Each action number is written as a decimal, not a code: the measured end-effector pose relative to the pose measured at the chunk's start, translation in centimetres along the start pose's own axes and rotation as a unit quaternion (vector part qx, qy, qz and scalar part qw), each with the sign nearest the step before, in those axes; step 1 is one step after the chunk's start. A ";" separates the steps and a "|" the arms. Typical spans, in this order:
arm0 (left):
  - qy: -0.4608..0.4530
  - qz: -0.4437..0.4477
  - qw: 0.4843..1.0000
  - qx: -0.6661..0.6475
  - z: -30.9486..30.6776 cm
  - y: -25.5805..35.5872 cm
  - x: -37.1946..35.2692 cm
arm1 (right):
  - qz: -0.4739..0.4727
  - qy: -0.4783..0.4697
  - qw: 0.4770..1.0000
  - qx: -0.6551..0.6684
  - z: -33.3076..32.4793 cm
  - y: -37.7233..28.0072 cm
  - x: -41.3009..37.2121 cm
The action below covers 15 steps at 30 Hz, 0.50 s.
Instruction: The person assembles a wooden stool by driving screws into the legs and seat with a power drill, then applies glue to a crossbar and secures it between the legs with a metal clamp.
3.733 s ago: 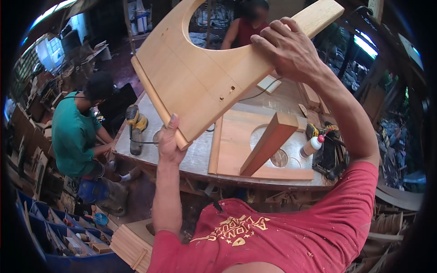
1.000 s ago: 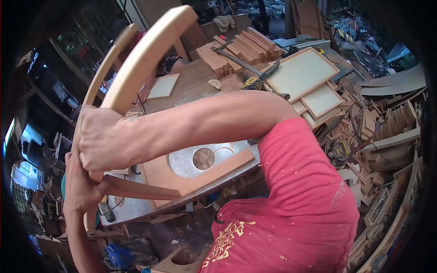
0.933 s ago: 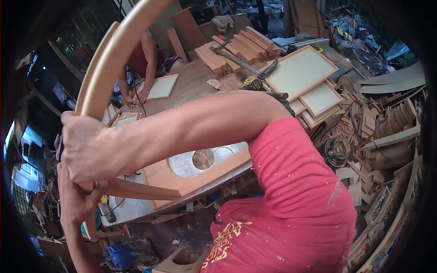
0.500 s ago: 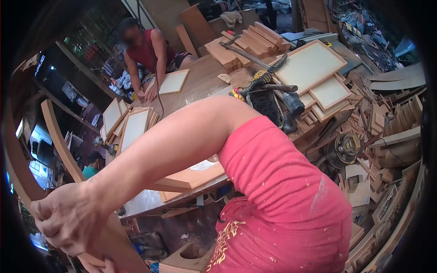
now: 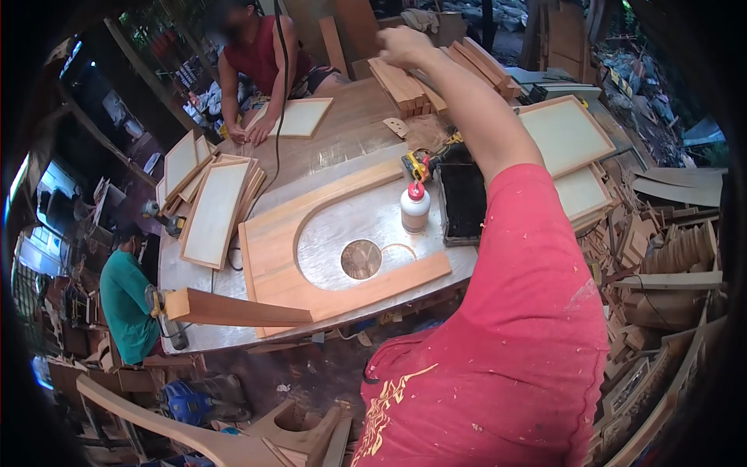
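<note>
My right hand point(image 5: 405, 47) is stretched out to the far side of the table, at the near end of a stack of wooden blocks point(image 5: 398, 86). Its fingers are curled, and what they hold, if anything, is hidden. My left hand is out of view. Below my right arm lies a U-shaped wooden panel point(image 5: 272, 265), with a wooden bar point(image 5: 241, 308) across its near corner. Inside the U stands a white bottle with a red cap point(image 5: 415, 208). A curved wooden piece point(image 5: 163, 420) extends across the lower left.
A black tray point(image 5: 461, 201) and a yellow power tool point(image 5: 419, 167) lie beside the bottle. Framed panels point(image 5: 218, 210) are stacked at left. A co-worker in red point(image 5: 261, 58) works across the table; a person in green point(image 5: 128, 296) is at left. Wood scraps point(image 5: 622, 257) crowd the right.
My right hand has left the curved wooden piece at the left and swung up and across to the block stack. The curved piece now sits lower in view. The U-shaped panel and bottle are uncovered.
</note>
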<state>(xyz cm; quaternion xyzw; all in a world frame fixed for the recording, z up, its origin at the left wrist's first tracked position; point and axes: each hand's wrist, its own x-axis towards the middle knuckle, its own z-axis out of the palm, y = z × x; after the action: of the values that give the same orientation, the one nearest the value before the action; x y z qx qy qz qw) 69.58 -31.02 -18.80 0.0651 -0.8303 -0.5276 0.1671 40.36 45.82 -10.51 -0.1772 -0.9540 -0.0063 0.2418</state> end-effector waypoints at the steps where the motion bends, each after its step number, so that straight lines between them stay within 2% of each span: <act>1: 0.005 -0.009 1.000 0.004 1.3 -0.2 -0.1 | 0.033 -0.062 0.997 -0.024 3.2 4.8 1.1; 2: 0.012 -0.020 1.000 0.006 2.6 -0.3 -0.1 | 0.116 -0.148 0.981 -0.041 3.7 7.1 0.6; 3: 0.015 -0.031 0.999 0.008 3.9 -0.2 -0.2 | 0.120 -0.160 0.978 -0.055 6.5 10.5 0.9; 5: 0.026 -0.053 0.998 0.017 6.4 0.2 -0.2 | 0.167 -0.242 0.953 -0.078 8.7 12.7 0.0; 8: 0.039 -0.076 0.996 0.039 9.2 1.0 -0.3 | 0.232 -0.337 0.911 -0.047 14.6 17.4 -1.0; 9: 0.043 -0.080 0.995 0.041 10.0 1.2 -0.4 | 0.255 -0.351 0.900 -0.044 15.1 17.9 -1.7; 12: 0.060 -0.097 0.992 0.047 11.1 1.8 -0.7 | 0.214 -0.345 0.913 -0.048 20.5 21.5 -2.0; 15: 0.071 -0.105 0.991 0.051 11.3 1.9 -1.2 | 0.220 -0.276 0.936 0.011 21.2 21.9 -2.7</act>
<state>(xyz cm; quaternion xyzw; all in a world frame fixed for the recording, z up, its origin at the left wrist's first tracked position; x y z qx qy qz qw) 66.93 -20.15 -21.72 0.1975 -0.8309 -0.4931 0.1660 40.29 67.49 -32.13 -0.3746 -0.9204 0.1070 -0.0340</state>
